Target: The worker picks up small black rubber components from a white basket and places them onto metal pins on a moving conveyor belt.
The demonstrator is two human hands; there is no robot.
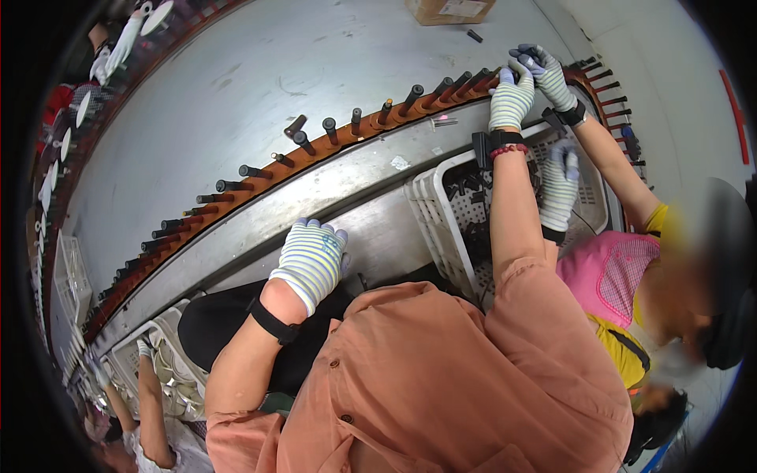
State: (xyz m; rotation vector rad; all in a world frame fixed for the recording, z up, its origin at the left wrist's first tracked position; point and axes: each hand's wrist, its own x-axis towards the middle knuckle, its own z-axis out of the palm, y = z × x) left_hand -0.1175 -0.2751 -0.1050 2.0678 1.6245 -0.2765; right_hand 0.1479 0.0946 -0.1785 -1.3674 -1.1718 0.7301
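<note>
Left hand (311, 260) in a striped knit glove, palm down, fingers loosely curled and resting flat on the steel ledge (260, 225) near centre frame, holding nothing. Black strap round that wrist. Right hand (511, 96) stretched way out toward 1 o'clock, arm nearly straight, gloved fingers closed around a dark peg (500, 76) on the curved orange rail (236, 193). Red bead bracelet plus black band on that wrist.

Right next to it at 1 o'clock, a co-worker's gloved hand (546, 72) pinching the same stretch of rail, and that person's other hand (560, 185) down in the white plastic crate (441, 213) at about 2 o'clock. So four striped gloves up close.

Pegs: can't get an exact count, roughly two dozen dark ones standing along the rail, sweeping from 8 o'clock up to 1. One crate here, another pale crate (126, 359) at 8 o'clock with a third person's arm over it.

Big scuffed grey metal turntable (260, 71) filling the top half, cardboard box (449, 9) at 12 o'clock. More workers round the rim at 10 o'clock.
</note>
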